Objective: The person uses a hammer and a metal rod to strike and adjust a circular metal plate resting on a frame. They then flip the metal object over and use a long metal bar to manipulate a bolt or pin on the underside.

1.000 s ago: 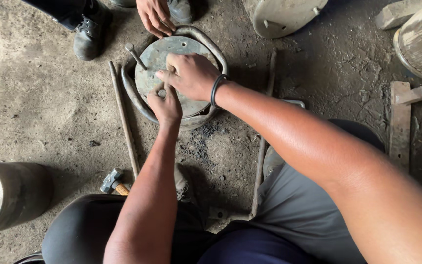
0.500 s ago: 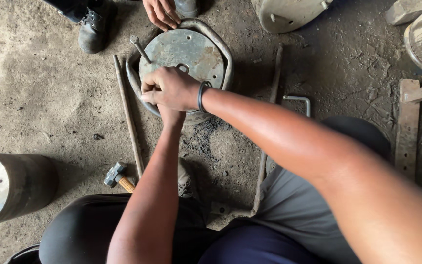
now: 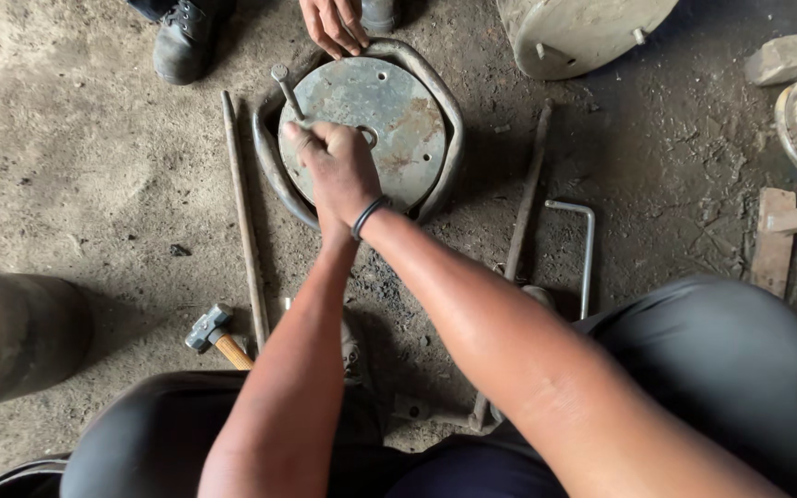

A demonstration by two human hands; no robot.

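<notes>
One round metal plate (image 3: 375, 124) lies on the dirt floor (image 3: 76, 166) inside one curved steel bar (image 3: 445, 120). Above its left edge the right hand (image 3: 339, 171) is clenched around one short metal rod (image 3: 286, 90), with the left hand hidden beneath it, its grip unclear. Another person's hand (image 3: 332, 23) touches the far rim. Nearby lie two long rods (image 3: 243, 221), one hammer (image 3: 214, 334) and one L-shaped bar (image 3: 585, 249).

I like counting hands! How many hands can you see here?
3. The left hand and right hand are stacked at the round metal plate. Another person's hand touches its top edge. More may be hidden.
</notes>
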